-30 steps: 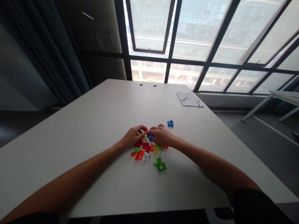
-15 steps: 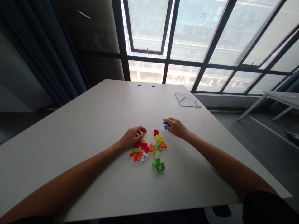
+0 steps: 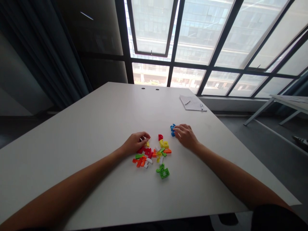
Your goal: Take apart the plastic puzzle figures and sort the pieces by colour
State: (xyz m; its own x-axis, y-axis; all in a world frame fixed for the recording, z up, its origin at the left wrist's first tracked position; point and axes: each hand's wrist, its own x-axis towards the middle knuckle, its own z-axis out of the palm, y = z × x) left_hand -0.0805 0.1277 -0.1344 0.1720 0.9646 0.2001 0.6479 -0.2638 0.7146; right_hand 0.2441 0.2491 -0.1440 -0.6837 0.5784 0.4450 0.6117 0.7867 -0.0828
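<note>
A loose heap of coloured plastic puzzle pieces (image 3: 151, 155) lies on the white table (image 3: 84, 144), with red, orange, yellow, white and lime pieces mixed together. My left hand (image 3: 134, 143) rests at the heap's far left, fingers curled over a small piece (image 3: 143, 139) that is mostly hidden. My right hand (image 3: 185, 136) is to the right of the heap, its fingertips gripping a blue plastic piece (image 3: 172, 130). Nearer me lies a green lattice-like piece (image 3: 164, 173). A red piece (image 3: 160, 137) stands apart at the far end.
A sheet of paper (image 3: 192, 103) with pens lies near the table's far right edge. Two small holes (image 3: 150, 88) mark the far edge. Another table (image 3: 288, 101) stands beyond the right edge, below large windows.
My right hand has left the heap and moved right, bringing it onto the blue piece, which has shifted slightly with it. My left hand has barely moved.
</note>
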